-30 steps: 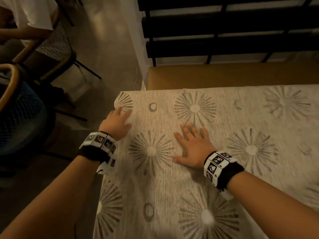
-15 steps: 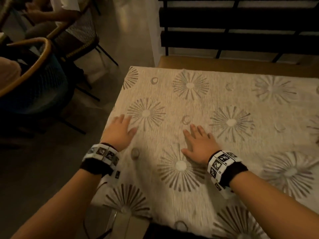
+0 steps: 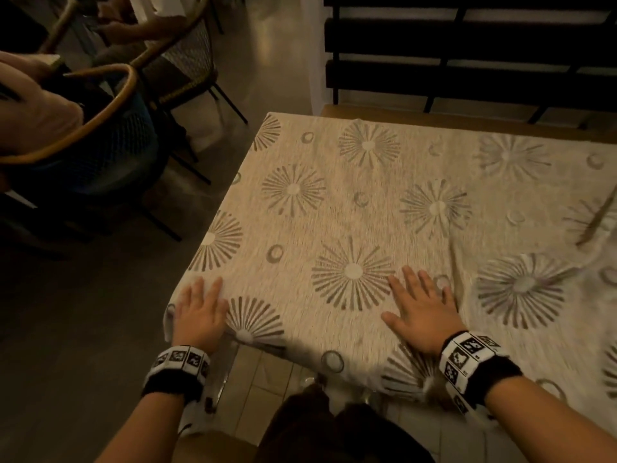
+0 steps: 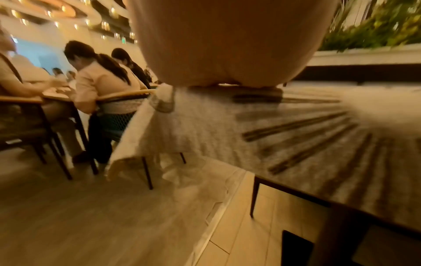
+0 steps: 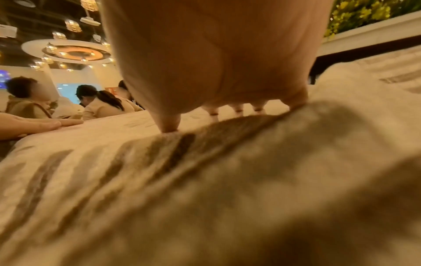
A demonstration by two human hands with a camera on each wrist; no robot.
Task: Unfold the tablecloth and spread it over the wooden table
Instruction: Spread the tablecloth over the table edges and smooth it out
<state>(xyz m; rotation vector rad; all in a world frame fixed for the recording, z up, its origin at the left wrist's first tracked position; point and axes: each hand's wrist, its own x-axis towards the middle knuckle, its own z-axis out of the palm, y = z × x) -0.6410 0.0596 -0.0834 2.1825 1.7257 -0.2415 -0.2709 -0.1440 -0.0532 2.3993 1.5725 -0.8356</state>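
— Inspector: Condition of the worktop (image 3: 434, 115)?

— Assistant: Covered; the tablecloth (image 3: 334, 212) lies spread under both grips; beyond the fingers a bare wooden strip shows at the far edge; a fold ridge runs just right of the right grip.

— Inspector: The grips?

— Assistant: Left hand (image 3: 199, 316) flat, fingers straight and together, pressing the near left corner, where cloth hangs off the edge below it; right hand (image 3: 421, 315) flat, fingers spread, pressing the cloth; the two well apart.
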